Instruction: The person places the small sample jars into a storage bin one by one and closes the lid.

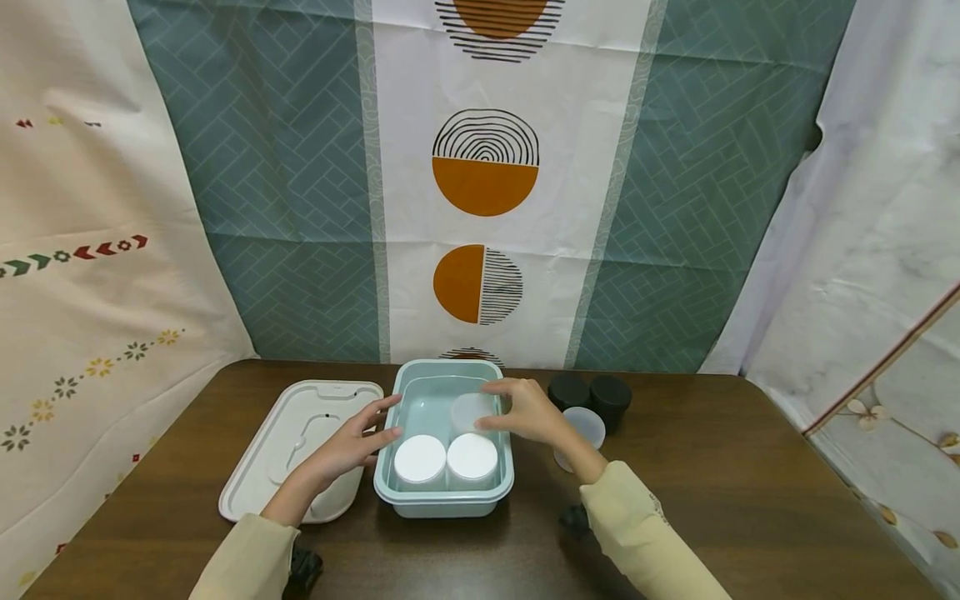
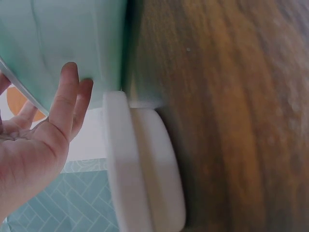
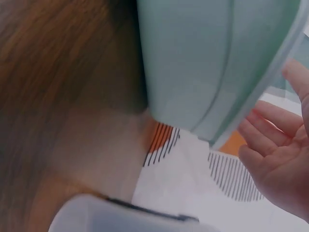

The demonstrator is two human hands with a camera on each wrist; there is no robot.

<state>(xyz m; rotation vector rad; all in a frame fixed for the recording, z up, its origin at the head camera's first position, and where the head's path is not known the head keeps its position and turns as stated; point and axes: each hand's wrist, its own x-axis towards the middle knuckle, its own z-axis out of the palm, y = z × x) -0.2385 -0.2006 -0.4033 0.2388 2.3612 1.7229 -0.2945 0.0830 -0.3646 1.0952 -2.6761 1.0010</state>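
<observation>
A light-green basin (image 1: 501, 483) stands on the table with two white-lidded jars (image 1: 420, 460) side by side at its near end. Behind them is a frosted, translucent jar (image 1: 467, 410), also inside the basin. My right hand (image 1: 525, 410) reaches over the right rim and holds this jar between thumb and fingers; its base is hidden. At the left rim, my left hand (image 1: 347, 444) rests with thumb and index fingertip over the edge. In the left wrist view, two fairly straight fingers (image 2: 65, 99) lie along the basin's outer wall.
A white lid-like tray (image 1: 255, 471) lies left of the basin, under the left forearm. Right of the basin stand two black-topped jars (image 1: 611, 396) and a translucent-topped jar (image 1: 585, 425), the latter partly behind the right wrist. A patterned curtain (image 1: 300, 183) hangs behind the table.
</observation>
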